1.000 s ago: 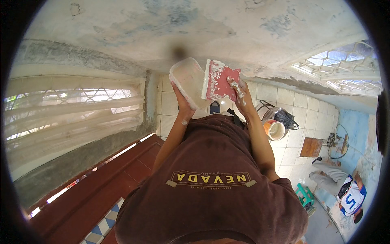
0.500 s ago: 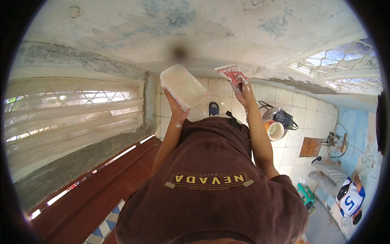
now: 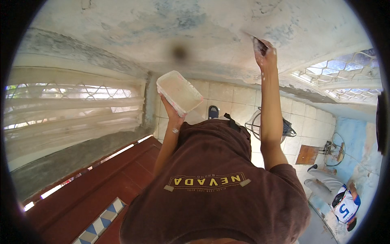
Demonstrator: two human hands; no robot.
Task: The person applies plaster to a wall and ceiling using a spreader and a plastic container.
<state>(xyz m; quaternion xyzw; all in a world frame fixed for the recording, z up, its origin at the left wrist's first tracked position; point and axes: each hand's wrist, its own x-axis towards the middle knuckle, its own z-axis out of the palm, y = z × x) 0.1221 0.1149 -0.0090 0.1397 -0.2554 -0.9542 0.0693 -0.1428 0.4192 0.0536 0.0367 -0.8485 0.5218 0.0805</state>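
Left hand (image 3: 174,115) grips tub (image 3: 178,91) by left side; looks light, stiff, maybe slick, best cupped underneath. Right hand (image 3: 267,57) clutches scraper (image 3: 259,44) near wall (image 3: 219,44), right of tub.

My left hand (image 3: 172,114) is holding the tub (image 3: 179,91) ahead of me, left of the shoe (image 3: 213,112) on the floor (image 3: 221,92), while my right hand (image 3: 267,59) is holding the spreader (image 3: 260,46) farther forward, by the wall (image 3: 134,36). The curtain (image 3: 73,105) is hanging on my left; the window grille (image 3: 345,67) is facing it, with another person (image 3: 343,203) occupying the far right.
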